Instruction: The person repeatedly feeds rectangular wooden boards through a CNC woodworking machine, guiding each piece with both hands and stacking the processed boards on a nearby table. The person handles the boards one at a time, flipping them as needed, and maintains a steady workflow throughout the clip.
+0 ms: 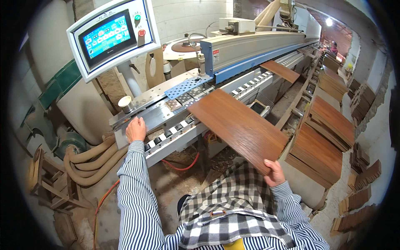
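My right hand (273,173) grips the near corner of a reddish-brown wood-grain board (239,127), thumb on the top face. The board slants away to the left, its far end over the roller track (181,125) of a long edge-banding machine (254,48). At the machine's near end my left hand (136,130) is curled closed against the metal bed (155,118); whatever may be inside its fingers is hidden. Just beyond that hand stands a small white-topped can (125,103). Farther along the track lies a second brown board (280,71).
A control panel with a lit screen (109,36) rises at the left. Stacked boards (318,143) line the right side beside a roller conveyor (298,111). Ribbed hoses (93,166) and a wooden stool (54,183) occupy the left floor. A red hose (183,168) hangs under the machine.
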`<state>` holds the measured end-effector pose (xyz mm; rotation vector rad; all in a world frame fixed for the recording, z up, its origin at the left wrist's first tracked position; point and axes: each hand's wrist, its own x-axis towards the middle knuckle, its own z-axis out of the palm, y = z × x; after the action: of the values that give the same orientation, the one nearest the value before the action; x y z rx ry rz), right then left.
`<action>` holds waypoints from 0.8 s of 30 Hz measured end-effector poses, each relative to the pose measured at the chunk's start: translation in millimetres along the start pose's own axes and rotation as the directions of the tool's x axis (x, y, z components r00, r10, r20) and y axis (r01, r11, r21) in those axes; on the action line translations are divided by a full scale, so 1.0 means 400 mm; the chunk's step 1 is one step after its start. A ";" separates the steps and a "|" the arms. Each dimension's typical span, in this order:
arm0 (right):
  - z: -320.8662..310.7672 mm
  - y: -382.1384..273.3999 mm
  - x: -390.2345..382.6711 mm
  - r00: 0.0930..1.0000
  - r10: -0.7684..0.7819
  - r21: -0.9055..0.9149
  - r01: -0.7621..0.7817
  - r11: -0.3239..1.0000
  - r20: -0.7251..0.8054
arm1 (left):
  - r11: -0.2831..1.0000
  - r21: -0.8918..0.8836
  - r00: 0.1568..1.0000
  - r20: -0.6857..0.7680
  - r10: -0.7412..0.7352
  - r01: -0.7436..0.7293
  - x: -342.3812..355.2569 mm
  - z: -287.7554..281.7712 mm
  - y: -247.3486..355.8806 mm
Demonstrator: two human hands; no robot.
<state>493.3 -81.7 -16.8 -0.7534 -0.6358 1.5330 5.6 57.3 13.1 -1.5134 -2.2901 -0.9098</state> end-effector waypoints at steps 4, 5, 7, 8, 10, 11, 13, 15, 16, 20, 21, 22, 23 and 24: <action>0.123 0.104 0.070 0.979 0.122 -0.033 -0.118 0.992 0.165 | 1.000 -0.015 1.000 0.000 -0.004 0.004 -0.003 0.000 0.012; 0.164 0.123 0.071 0.972 0.109 -0.028 -0.106 0.994 0.207 | 1.000 -0.011 1.000 -0.002 -0.002 0.002 -0.004 -0.002 0.013; 0.196 0.170 0.078 0.909 0.298 -0.084 -0.286 0.955 0.292 | 1.000 -0.003 1.000 -0.007 0.002 -0.002 -0.002 -0.004 0.013; 0.217 0.182 0.079 0.868 0.365 -0.113 -0.348 0.931 0.336 | 1.000 0.008 1.000 -0.005 0.006 -0.006 -0.004 -0.012 0.015; 0.261 0.202 0.080 0.799 0.456 -0.177 -0.421 0.890 0.392 | 1.000 0.001 1.000 -0.016 0.002 -0.002 -0.003 -0.010 0.009; 0.283 0.209 0.080 0.776 0.482 -0.209 -0.435 0.876 0.407 | 1.000 -0.004 1.000 -0.019 0.002 -0.002 -0.004 -0.008 0.006; 0.302 0.214 0.087 0.723 0.509 -0.278 -0.426 0.861 0.467 | 1.000 -0.001 1.000 -0.014 -0.005 0.004 -0.006 -0.007 0.008; 0.305 0.225 0.098 0.685 0.509 -0.364 -0.361 0.859 0.521 | 1.000 0.003 1.000 -0.005 -0.011 0.011 -0.005 -0.010 0.014; 0.304 0.235 0.106 0.685 0.497 -0.372 -0.337 0.865 0.534 | 1.000 0.001 1.000 -0.005 -0.007 0.007 -0.004 -0.007 0.014; 0.313 0.243 0.120 0.706 0.471 -0.428 -0.258 0.866 0.529 | 1.000 0.010 1.000 -0.002 0.002 -0.002 -0.001 -0.001 0.011; 0.313 0.243 0.120 0.712 0.457 -0.442 -0.225 0.868 0.534 | 1.000 0.016 1.000 0.000 0.002 -0.002 0.000 0.000 0.010; 0.311 0.244 0.119 0.717 0.443 -0.457 -0.194 0.868 0.538 | 1.000 0.013 1.000 -0.008 0.004 -0.004 -0.001 0.002 0.008; 0.308 0.246 0.119 0.721 0.437 -0.460 -0.183 0.869 0.537 | 1.000 0.010 1.000 -0.016 0.008 -0.008 -0.001 0.004 0.007; 0.304 0.249 0.121 0.726 0.430 -0.464 -0.172 0.869 0.537 | 1.000 0.006 1.000 -0.023 0.011 -0.011 -0.002 0.006 0.006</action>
<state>334.4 -39.2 -20.6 -0.6446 -1.4097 2.0255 8.2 59.0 11.7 -1.5039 -2.2638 -0.9122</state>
